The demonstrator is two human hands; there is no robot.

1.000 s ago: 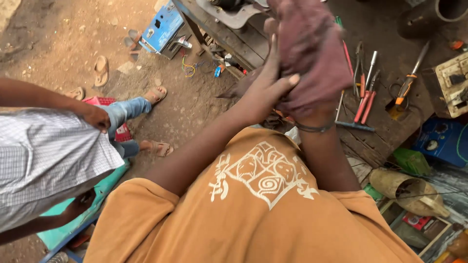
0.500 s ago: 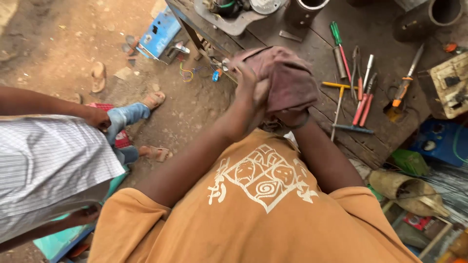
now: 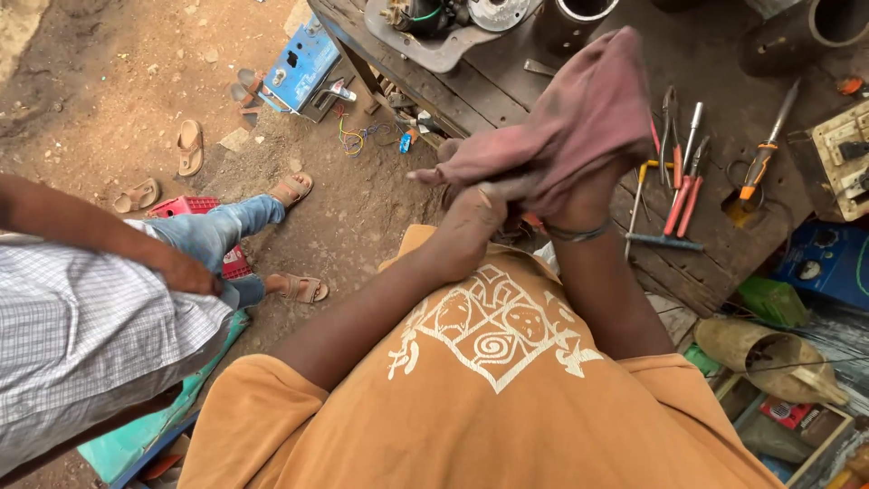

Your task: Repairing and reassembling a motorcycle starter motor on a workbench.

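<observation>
Left hand (image 3: 475, 206) is clenched round the lower end of a maroon rag (image 3: 579, 118), and the right hand (image 3: 579, 195) is pretty much buried inside the cloth, gripping it from within, with only the wrist and a dark bangle (image 3: 570, 234) poking out. Looks like the rag is bunched and pulled snug over that hand so it rubs all round, which would explain why both are held up close to the chest instead of down on the desk (image 3: 724, 54).

Just beyond the right hand, on the dark wooden desk, there's a row of tools: pliers (image 3: 670, 113), red-handled screwdrivers (image 3: 683, 195) and an orange-handled one (image 3: 759, 167) further right, all laid side by side within easy reach. Further ahead of the hands sit a metal plate (image 3: 434, 50) with motor parts and a couple of dark pipe pieces (image 3: 797, 36).

Off to the left, another person in a checked shirt (image 3: 81, 335) and jeans sits with a hand (image 3: 190, 272) on their knee, well apart from the rag. Blue box (image 3: 303, 63) and loose sandals (image 3: 188, 147) lie on the dirt floor past them.
</observation>
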